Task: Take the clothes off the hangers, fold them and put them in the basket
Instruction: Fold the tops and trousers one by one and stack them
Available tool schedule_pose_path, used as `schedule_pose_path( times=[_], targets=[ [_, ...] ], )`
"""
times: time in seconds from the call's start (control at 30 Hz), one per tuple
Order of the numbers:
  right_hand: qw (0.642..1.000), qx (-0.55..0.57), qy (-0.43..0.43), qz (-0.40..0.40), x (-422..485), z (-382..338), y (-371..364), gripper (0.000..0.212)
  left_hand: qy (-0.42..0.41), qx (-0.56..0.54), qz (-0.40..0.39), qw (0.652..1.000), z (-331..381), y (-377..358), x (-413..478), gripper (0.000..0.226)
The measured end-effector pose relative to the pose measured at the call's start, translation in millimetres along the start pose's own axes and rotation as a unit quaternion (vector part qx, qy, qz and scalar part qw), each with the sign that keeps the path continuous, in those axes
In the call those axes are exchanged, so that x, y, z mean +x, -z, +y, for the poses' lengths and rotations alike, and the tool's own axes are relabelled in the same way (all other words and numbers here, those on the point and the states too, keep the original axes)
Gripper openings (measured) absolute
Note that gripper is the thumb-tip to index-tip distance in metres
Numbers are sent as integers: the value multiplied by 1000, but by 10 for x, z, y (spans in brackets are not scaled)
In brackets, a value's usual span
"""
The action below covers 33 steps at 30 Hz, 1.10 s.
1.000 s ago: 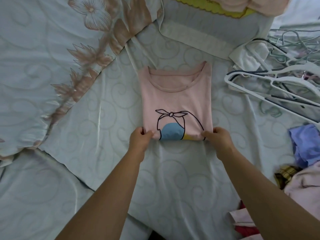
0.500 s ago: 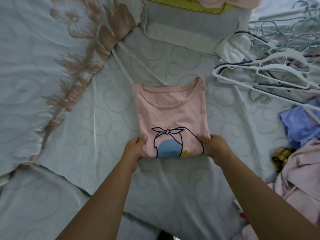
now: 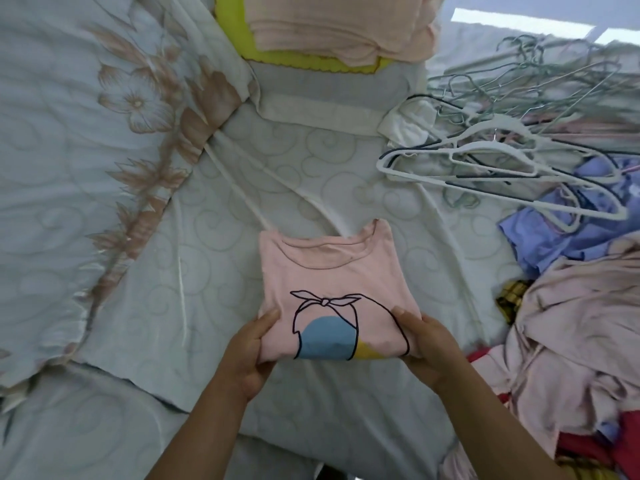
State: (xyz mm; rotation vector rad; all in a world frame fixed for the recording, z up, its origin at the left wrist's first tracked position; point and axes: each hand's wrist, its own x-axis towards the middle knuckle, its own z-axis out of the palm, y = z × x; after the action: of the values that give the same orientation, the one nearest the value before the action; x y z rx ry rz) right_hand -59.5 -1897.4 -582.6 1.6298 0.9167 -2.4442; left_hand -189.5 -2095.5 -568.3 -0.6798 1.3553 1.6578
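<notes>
Gripping the near corners of the folded pink shirt (image 3: 329,271), left hand (image 3: 249,344) and right hand (image 3: 427,344) have begun lifting it (folding looks done), presumably for the basket (image 3: 230,29).

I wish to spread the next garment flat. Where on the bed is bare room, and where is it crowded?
Bare sheet lies left of the folded pink shirt, up to the floral quilt, and beyond the shirt toward the yellow basket, though white cords cross there. The right side is crowded: hangers above, a heap of clothes below.
</notes>
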Motion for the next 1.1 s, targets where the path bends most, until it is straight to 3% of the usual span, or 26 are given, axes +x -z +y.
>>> schedule_pose_path(
  times=[0.33,0.7,0.83,1.1],
  targets=[
    [992,38,121,-16,-965,-357,1271,15,-64,96,-61,991,-559,-1144,-847,34],
    [974,60,217,2,-2348,-968,3383,19,-23,132,-120,984,-1860,-2858,-1895,34],
    [968,77,237,30,-2548,-1307,3903,19,2,140,-116,983,-2125,-3476,-1947,37],
    [948,107,284,98,-2435,-2523,4637,19,12,169,-192,967,-2084,-5125,-1617,39]
  ],
)
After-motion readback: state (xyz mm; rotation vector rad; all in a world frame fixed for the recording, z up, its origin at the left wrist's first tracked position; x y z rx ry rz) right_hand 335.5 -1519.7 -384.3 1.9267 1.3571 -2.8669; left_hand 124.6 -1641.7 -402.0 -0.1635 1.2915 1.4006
